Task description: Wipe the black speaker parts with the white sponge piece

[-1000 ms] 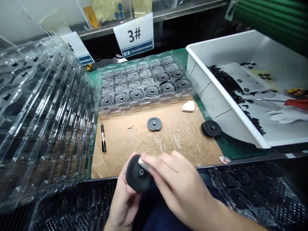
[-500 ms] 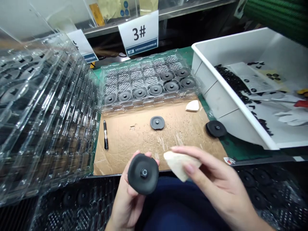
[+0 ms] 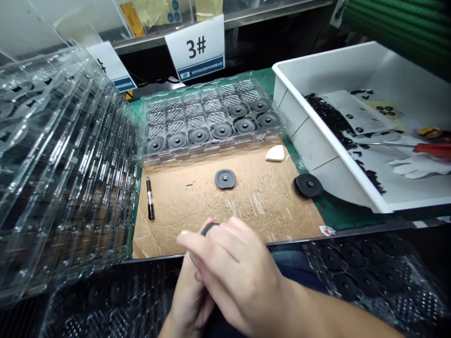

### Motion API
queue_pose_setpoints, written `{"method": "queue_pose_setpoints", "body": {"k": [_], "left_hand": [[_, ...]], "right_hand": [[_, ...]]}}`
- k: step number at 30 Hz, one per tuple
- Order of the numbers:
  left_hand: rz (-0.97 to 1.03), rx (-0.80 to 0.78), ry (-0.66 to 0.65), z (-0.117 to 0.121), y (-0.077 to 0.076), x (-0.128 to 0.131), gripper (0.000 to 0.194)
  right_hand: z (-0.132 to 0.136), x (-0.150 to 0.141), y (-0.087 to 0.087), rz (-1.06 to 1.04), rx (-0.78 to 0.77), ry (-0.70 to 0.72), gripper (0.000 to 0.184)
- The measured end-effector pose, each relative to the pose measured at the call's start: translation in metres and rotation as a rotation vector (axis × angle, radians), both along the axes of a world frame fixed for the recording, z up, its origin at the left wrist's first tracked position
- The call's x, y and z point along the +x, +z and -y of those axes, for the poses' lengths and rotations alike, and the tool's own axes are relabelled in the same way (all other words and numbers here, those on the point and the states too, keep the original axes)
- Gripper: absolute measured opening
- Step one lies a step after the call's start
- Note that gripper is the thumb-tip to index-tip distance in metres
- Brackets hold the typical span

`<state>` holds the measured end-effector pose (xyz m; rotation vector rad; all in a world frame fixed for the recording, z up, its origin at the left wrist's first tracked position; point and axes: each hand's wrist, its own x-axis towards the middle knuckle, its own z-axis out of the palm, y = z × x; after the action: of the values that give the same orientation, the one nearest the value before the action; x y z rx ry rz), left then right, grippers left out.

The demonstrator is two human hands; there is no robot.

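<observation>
My left hand (image 3: 190,291) is closed around a black rounded-square disc (image 3: 210,227), of which only a dark edge shows between my hands. Over it lies my right hand (image 3: 243,270), fingers curled and pressed onto the disc. The cream sponge wedge seen in it a moment ago is hidden beneath those fingers. On the cardboard (image 3: 176,206) beyond them rests a single dark grey disc (image 3: 225,179) with a small centre stud. Further right, a couple of stacked black discs (image 3: 308,186) sit at the cardboard's edge.
A clear blister tray (image 3: 197,110), partly filled with discs, stands at the back. Stacked clear trays (image 3: 70,178) rise on the left. A white bin (image 3: 331,136) with black scraps and a red-handled tool (image 3: 433,149) is right. A pen (image 3: 150,199) and white wedge (image 3: 275,153) lie on the cardboard.
My right hand has moved left onto the disc in my left hand, covering the disc and the sponge. The whole view has shifted slightly.
</observation>
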<state>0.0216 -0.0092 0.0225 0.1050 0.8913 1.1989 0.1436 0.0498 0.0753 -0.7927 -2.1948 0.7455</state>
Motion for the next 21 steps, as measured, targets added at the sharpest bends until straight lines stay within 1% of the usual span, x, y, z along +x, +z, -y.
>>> {"method": "queue_pose_setpoints", "body": {"k": [2,3,4,5,7,8,10,11,13,16,18,21], "left_hand": [[0.027,0.028,0.028,-0.003,0.006,-0.003,0.038],[0.043,0.044,0.034,-0.004,0.007,-0.004,0.043],[0.05,0.056,0.033,-0.004,0.007,-0.006,0.049],[0.049,0.06,0.027,-0.005,0.006,-0.007,0.053],[0.045,0.032,0.018,-0.005,0.004,-0.008,0.052],[0.044,0.02,0.016,-0.005,0.003,-0.008,0.051],[0.056,0.014,0.014,-0.004,0.002,-0.008,0.047],[0.073,0.017,0.002,-0.004,0.002,-0.009,0.045],[0.104,0.031,-0.025,-0.004,0.005,-0.011,0.047],[0.11,0.045,-0.034,-0.003,0.007,-0.017,0.058],[0.089,0.05,-0.007,-0.002,0.007,-0.02,0.06],[0.106,0.033,0.006,-0.002,0.005,-0.022,0.059]], "right_hand": [[0.003,0.008,0.0,0.015,-0.074,0.133,0.026],[0.003,0.014,0.0,0.043,-0.129,0.164,0.024],[0.003,0.019,0.0,0.075,-0.168,0.154,0.024],[0.003,0.024,0.0,0.107,-0.185,0.106,0.024],[-0.002,0.029,-0.001,0.153,-0.156,-0.012,0.026],[-0.005,0.029,-0.002,0.155,-0.116,-0.04,0.027],[-0.016,0.026,-0.007,0.115,-0.057,-0.02,0.03],[-0.021,0.024,-0.01,0.073,-0.068,-0.001,0.031],[-0.031,0.022,-0.021,-0.012,-0.164,-0.029,0.029],[-0.032,0.027,-0.043,-0.007,-0.366,-0.184,0.025],[-0.021,0.032,-0.059,0.047,-0.478,-0.23,0.025],[0.0,0.041,-0.079,0.088,-0.578,-0.198,0.026]]}}
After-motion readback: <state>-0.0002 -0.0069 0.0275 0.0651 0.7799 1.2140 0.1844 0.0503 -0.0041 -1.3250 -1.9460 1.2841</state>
